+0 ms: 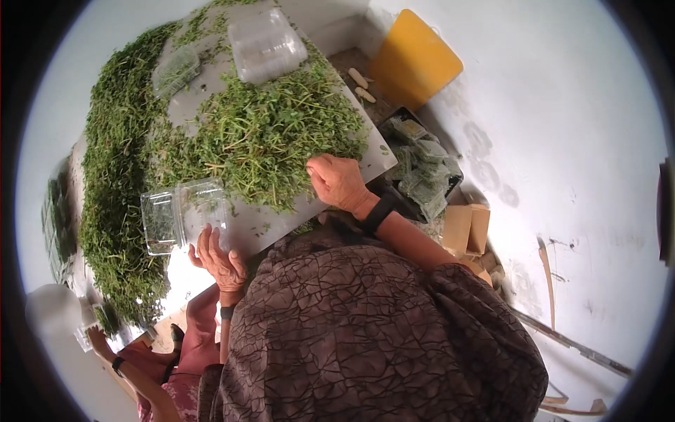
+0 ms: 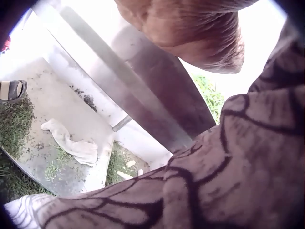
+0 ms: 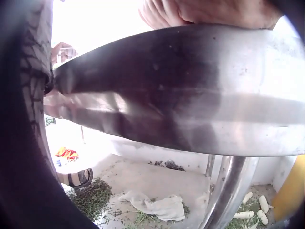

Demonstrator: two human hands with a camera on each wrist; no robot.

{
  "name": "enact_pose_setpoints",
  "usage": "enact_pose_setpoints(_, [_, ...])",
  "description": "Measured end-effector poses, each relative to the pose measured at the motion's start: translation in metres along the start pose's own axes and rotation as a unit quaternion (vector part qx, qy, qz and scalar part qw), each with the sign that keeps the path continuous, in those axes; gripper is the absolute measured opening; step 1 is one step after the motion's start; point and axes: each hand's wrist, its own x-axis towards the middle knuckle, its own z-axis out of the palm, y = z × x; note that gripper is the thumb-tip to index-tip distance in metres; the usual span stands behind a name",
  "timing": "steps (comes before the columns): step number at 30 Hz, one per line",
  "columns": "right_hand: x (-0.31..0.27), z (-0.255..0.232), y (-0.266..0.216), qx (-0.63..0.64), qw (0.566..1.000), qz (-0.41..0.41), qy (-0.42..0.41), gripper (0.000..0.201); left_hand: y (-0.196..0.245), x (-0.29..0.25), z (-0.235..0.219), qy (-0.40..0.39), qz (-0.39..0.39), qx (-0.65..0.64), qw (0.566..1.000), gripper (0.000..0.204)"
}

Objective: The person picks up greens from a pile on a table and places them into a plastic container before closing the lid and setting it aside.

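A heap of leafy green stems (image 1: 267, 126) lies across the metal table. My right hand (image 1: 339, 183) is at its near right edge, fingers curled in against the greens; the fingertips are hidden. In the right wrist view, the underside of that hand (image 3: 209, 12) shows above the table rim. A clear hinged plastic box (image 1: 158, 221) lies lid-open at the heap's near left, some green bits in it. My left hand (image 1: 221, 261) rests at the box's near side, fingers loosely extended and overlapping its edge. The left wrist view shows only the heel of that hand (image 2: 190, 33).
Stacked clear boxes (image 1: 266, 49) and a filled box (image 1: 176, 72) stand farther back. A long bank of greens (image 1: 116, 148) runs along the left. Packed boxes fill a dark crate (image 1: 425, 172) beside a yellow container (image 1: 415, 60) and cardboard box (image 1: 465, 228). Another person's arm (image 1: 133, 373) reaches in at lower left.
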Motion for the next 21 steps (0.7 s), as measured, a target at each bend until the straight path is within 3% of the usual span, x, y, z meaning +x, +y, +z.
enact_pose_setpoints(6, [0.003, 0.000, 0.001, 0.016, 1.000, -0.004, -0.007, 0.007, 0.013, 0.007, -0.004, 0.007, -0.035, 0.009, 0.999, 0.047])
enact_pose_setpoints(10, [0.021, -0.008, -0.002, 0.048, 0.997, -0.004, -0.067, 0.009, 0.017, 0.008, -0.004, 0.012, -0.036, 0.025, 0.999, 0.038])
enact_pose_setpoints(12, [0.044, -0.017, -0.012, 0.005, 0.999, -0.037, -0.015, 0.013, 0.019, 0.010, -0.006, 0.010, -0.038, 0.016, 0.999, 0.037])
enact_pose_setpoints(17, [0.099, -0.019, -0.038, -0.050, 0.995, -0.076, -0.043, 0.037, 0.021, 0.011, -0.008, 0.007, -0.045, 0.025, 0.999, 0.038])
enact_pose_setpoints(20, [0.112, -0.005, -0.044, -0.080, 0.988, -0.088, -0.099, 0.041, 0.022, 0.012, -0.008, 0.015, -0.050, 0.027, 0.998, 0.040])
enact_pose_setpoints(21, [0.115, 0.001, -0.042, -0.099, 0.985, -0.119, -0.081, 0.031, 0.022, 0.011, -0.008, 0.012, -0.049, 0.024, 0.998, 0.040])
